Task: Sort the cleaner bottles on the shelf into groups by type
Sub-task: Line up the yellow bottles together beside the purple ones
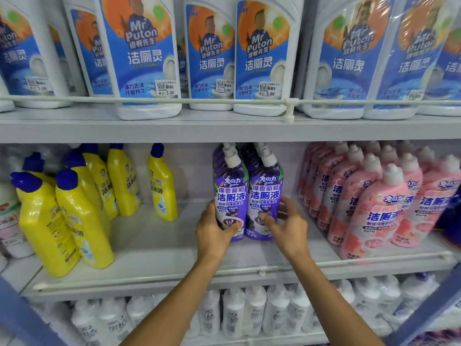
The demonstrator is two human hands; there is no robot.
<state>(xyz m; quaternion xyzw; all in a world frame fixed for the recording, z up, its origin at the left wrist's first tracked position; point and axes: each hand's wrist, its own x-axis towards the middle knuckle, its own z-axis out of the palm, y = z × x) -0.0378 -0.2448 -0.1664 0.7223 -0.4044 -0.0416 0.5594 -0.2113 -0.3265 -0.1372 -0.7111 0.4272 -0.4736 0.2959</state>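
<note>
Note left grip point(214, 233) clamped round one purple plastic cleaner bottle point(230, 193), right grip point(291, 228) round its twin point(264, 193), both standing on the grey metal shelf point(154, 240). Avoid jerking: likely to topple the purple bottles behind point(224, 152) or strike the pink plastic bottles point(374, 201) nearby.

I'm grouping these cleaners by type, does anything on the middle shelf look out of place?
Yes. One lone yellow bottle stands apart from the other yellow bottles, which look tilted. A pink-and-white container sits at their far left. The purple bottles and pink bottles stand in tidy rows.
</note>
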